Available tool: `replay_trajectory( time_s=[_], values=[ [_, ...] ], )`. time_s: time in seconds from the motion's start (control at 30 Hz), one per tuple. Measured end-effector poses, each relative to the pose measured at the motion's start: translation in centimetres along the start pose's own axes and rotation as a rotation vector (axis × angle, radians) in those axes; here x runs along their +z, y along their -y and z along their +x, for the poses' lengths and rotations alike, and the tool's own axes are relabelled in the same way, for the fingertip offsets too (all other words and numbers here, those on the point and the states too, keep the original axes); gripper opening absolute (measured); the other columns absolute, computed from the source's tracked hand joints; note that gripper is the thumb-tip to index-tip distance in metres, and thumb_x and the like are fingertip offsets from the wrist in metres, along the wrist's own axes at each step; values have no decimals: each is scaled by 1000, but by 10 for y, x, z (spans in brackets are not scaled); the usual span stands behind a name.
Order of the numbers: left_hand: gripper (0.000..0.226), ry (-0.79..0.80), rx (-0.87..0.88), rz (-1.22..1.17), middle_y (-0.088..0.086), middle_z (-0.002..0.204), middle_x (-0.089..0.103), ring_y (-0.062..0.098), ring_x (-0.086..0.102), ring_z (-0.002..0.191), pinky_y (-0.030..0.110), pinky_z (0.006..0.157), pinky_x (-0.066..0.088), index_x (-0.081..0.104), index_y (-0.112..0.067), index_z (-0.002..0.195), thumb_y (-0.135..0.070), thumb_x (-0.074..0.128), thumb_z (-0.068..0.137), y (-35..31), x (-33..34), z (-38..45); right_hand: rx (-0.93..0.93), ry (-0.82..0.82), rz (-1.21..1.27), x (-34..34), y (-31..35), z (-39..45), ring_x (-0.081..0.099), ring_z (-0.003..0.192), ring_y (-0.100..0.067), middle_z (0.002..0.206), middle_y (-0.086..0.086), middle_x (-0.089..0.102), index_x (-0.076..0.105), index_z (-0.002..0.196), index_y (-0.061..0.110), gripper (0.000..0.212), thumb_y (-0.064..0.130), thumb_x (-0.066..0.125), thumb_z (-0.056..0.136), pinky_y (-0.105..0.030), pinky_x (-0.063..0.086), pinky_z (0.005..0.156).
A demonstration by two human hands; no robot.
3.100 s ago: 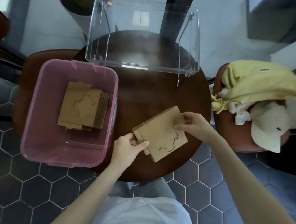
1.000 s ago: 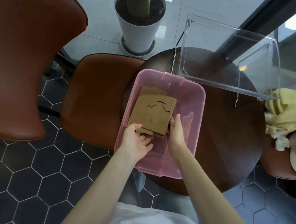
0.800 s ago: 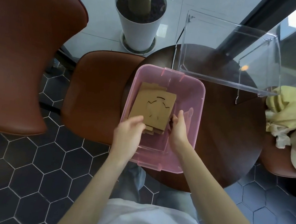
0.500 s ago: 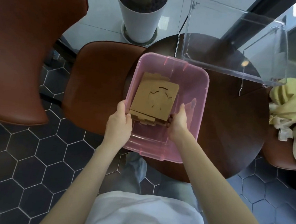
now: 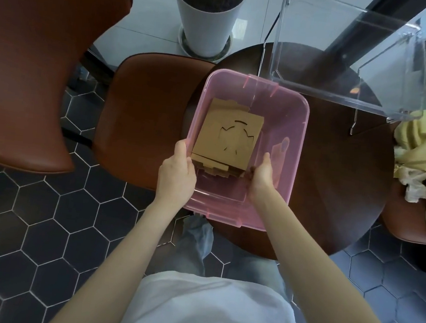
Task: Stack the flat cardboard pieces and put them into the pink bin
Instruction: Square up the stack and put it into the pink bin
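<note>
The pink bin (image 5: 303, 133) stands on the left part of a round dark table (image 5: 334, 188). Inside it, against the left wall, lies a stack of flat brown cardboard pieces (image 5: 228, 136); the top piece has cut lines. My left hand (image 5: 177, 173) lies over the bin's left rim, with its fingers curled against the stack's near left corner. My right hand (image 5: 262, 175) is inside the bin and presses the stack's near right corner. The lower pieces jut out a little at the near edge.
A clear acrylic box (image 5: 347, 57) stands on the table behind the bin. Brown chairs (image 5: 146, 113) stand to the left. A white plant pot (image 5: 207, 20) is on the floor beyond. Yellow and white cloth (image 5: 425, 161) lies on a chair at right.
The stack held over the table 3.1 s ago now lies on the pieces in the bin. In the last second my left hand slid from the stack's near edge to its left corner.
</note>
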State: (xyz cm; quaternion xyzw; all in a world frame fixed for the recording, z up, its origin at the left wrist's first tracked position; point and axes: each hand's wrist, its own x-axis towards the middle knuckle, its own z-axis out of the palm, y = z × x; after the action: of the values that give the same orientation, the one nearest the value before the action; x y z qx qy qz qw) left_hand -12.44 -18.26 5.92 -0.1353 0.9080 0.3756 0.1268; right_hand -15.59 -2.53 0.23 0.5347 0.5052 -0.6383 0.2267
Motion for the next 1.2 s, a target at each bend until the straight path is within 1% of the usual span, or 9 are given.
replay_trajectory(
  time_s=[0.2, 0.4, 0.6, 0.67, 0.77, 0.83, 0.93, 1.07, 1.2],
  values=[
    [38, -4, 4, -10, 17, 119, 62, 29, 64, 98, 31, 83, 51, 39, -9, 132, -6, 40, 94, 0, 0, 1, 44, 54, -40, 14, -6, -6, 27, 142, -24, 154, -3, 31, 26, 146, 20, 76, 67, 25, 86, -44, 17, 119],
    [38, -16, 14, -11, 18, 118, 62, 30, 65, 97, 28, 81, 50, 39, -8, 132, -6, 41, 94, 1, 1, 1, 0, 53, -60, 1, -3, -2, 53, 115, -18, 125, -2, 58, 38, 141, 12, 69, 59, 28, 91, -32, 39, 103],
    [38, -25, 21, -16, 18, 119, 62, 30, 64, 98, 26, 79, 48, 39, -8, 132, -5, 40, 94, 2, 2, 0, -107, 164, -148, 2, -3, -9, 48, 126, -21, 132, -4, 58, 51, 132, 17, 63, 58, 26, 92, -38, 25, 116],
    [39, -22, 25, -20, 18, 119, 62, 29, 65, 96, 25, 79, 48, 39, -8, 132, -5, 41, 94, 3, 3, 1, -126, 163, -157, -3, 0, -10, 56, 104, -15, 110, -1, 66, 58, 122, 16, 63, 59, 23, 92, -30, 34, 104],
    [39, -25, 24, -23, 18, 119, 62, 29, 65, 95, 27, 78, 49, 39, -9, 132, -5, 41, 94, 4, 3, 2, -165, 164, -212, -10, 8, -14, 42, 69, -5, 75, 8, 51, 57, 84, 23, 41, 49, 28, 95, -20, 32, 69],
    [38, -31, 24, -23, 19, 120, 61, 31, 64, 99, 30, 81, 51, 39, -9, 132, -5, 41, 94, 5, 3, 2, -210, 210, -350, -12, 10, -22, 48, 77, -8, 87, 3, 57, 58, 93, 19, 29, 41, 39, 93, -22, 36, 74],
    [38, -34, 27, -25, 19, 119, 61, 31, 64, 98, 34, 81, 53, 40, -9, 131, -6, 41, 94, 6, 3, 2, -349, 209, -779, -11, 8, -32, 55, 98, -19, 111, -3, 59, 51, 123, 6, 41, 22, 56, 86, -24, 44, 75],
    [37, -36, 39, -15, 20, 117, 63, 33, 64, 99, 36, 83, 52, 40, -7, 130, -5, 41, 94, 5, 3, 1, -477, 113, -1015, -3, 6, -33, 52, 78, -23, 97, -11, 59, 53, 114, -1, 29, 8, 50, 86, -23, 43, 55],
    [36, -27, 38, -11, 19, 116, 62, 33, 63, 101, 34, 82, 51, 40, -7, 130, -5, 41, 94, 4, 2, 1, -415, 149, -929, -7, 8, -35, 59, 106, -34, 119, -20, 61, 51, 120, -1, 35, -2, 45, 86, -37, 49, 86]
  ],
)
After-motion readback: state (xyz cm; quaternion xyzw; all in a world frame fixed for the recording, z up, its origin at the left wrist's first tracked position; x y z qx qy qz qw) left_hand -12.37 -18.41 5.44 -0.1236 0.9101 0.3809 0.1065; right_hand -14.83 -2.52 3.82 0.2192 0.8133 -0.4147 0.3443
